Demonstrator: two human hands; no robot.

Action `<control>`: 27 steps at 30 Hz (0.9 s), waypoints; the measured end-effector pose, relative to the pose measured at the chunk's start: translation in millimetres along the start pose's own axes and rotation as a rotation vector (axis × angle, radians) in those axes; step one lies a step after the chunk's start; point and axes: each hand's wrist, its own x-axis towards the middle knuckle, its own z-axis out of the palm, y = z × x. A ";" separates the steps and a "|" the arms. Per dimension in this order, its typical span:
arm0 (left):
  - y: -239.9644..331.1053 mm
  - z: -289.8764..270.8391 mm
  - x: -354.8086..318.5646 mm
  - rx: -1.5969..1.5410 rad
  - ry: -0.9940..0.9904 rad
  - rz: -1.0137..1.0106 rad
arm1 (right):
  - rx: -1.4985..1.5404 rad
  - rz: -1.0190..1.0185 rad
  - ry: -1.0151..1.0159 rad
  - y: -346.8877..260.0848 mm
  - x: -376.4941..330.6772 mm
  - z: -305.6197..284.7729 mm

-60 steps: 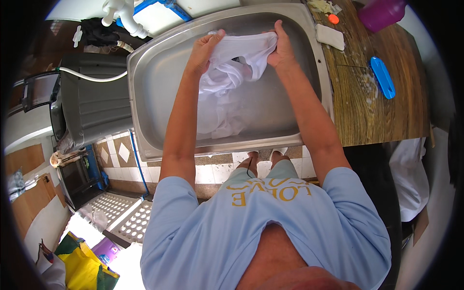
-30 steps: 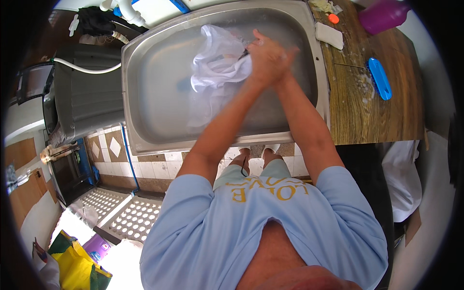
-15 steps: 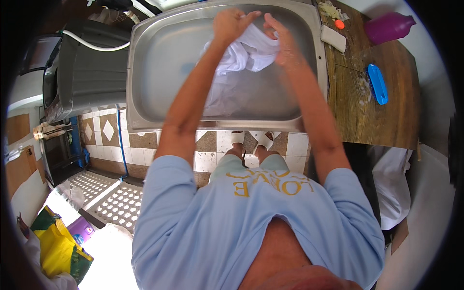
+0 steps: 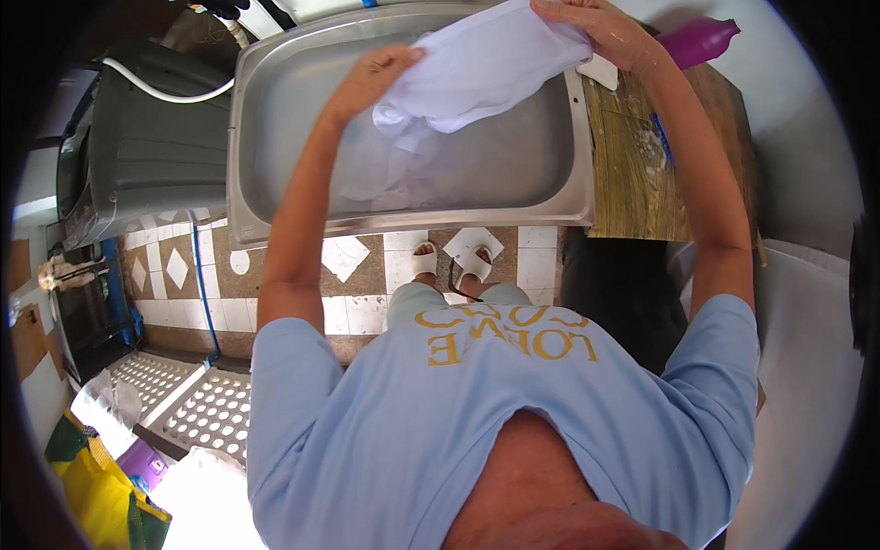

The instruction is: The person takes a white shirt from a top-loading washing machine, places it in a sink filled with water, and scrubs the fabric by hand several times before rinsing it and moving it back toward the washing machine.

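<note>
A white cloth garment (image 4: 490, 69) is stretched out between my two hands over the metal sink basin (image 4: 412, 220). My left hand (image 4: 374, 81) is closed on its left edge, and my right hand (image 4: 600, 32) grips the far right corner, above the basin's right rim. The garment's kind cannot be made out. From its lower left side, folds hang toward the cloudy water. More white cloth (image 4: 399, 188) lies under the water near the front of the basin.
Right of the basin is a wooden counter (image 4: 632, 179) with a white soap bar (image 4: 600, 71), a purple bottle (image 4: 697, 43) and a blue object partly behind my right forearm. A dark grey bin (image 4: 160, 137) and white hose (image 4: 170, 93) stand left. A yellow-green bag (image 4: 96, 486) sits lower left.
My hands were close together over the bunched cloth; now they are far apart, the right one further right, with the cloth spread between them. The whole view has shifted slightly.
</note>
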 end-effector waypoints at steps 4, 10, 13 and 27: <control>43.3 -28.1 -1.3 -0.010 -0.080 0.017 | 0.105 0.036 0.061 -36.1 -31.6 13.5; 23.4 -22.6 -60.0 0.322 -0.315 0.021 | -0.264 0.003 -0.327 -9.3 -57.5 40.3; -25.5 -2.2 -98.5 0.336 -0.404 -0.114 | -0.394 0.055 -0.434 33.1 -65.7 67.6; -97.3 -3.1 -32.2 0.950 0.006 0.083 | -0.684 -0.248 -0.374 -11.4 -91.0 80.9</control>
